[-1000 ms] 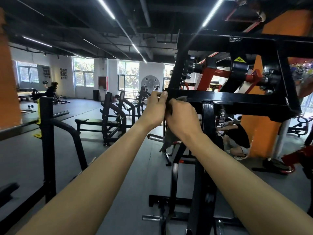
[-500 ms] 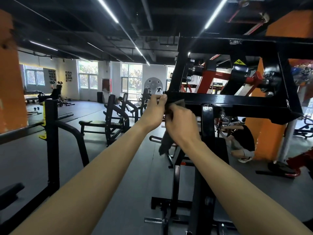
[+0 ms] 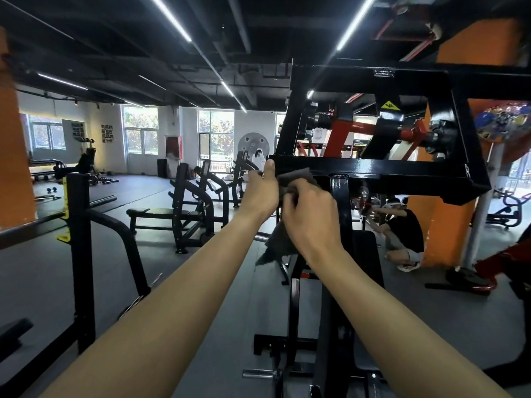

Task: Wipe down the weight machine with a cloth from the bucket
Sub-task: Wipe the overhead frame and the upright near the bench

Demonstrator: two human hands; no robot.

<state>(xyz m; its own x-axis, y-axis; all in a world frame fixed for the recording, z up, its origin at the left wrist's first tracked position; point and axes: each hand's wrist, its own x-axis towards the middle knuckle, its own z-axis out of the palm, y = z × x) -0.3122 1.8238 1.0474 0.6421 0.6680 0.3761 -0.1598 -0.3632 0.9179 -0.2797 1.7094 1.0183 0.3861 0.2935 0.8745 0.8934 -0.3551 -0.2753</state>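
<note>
- The grey cloth (image 3: 293,178) is bunched against the front face of the weight machine (image 3: 382,170), at the left end of its lower black crossbar; a loose tail hangs below the hands
- The right hand (image 3: 311,215) has its fingers curled over the bunched cloth and grips it, just under the crossbar and beside the upright black post (image 3: 339,205)
- The left hand (image 3: 260,194) sits just left of the cloth, back to the camera, with its thumb pointing up and touching the crossbar's left corner; its fingers are hidden, so I cannot tell whether they hold the cloth or the bar, or nothing
- Both forearms reach up from the bottom of the view, and the two hands are almost touching
- Inside the machine's black box frame are a red lever arm (image 3: 343,133) and a yellow warning sticker (image 3: 390,105)
- Below the hands, the machine's post runs down to a black base on the grey floor (image 3: 207,282)
- To the right, past the post, a person (image 3: 405,234) in a dark top crouches low beside an orange pillar (image 3: 431,225)
- On the left stands a black rack (image 3: 82,254) with a yellow tag, and behind it a row of black benches (image 3: 184,209)
- Far back are bright windows (image 3: 216,130) in a white wall, with long strip lights (image 3: 356,23) on the dark ceiling
</note>
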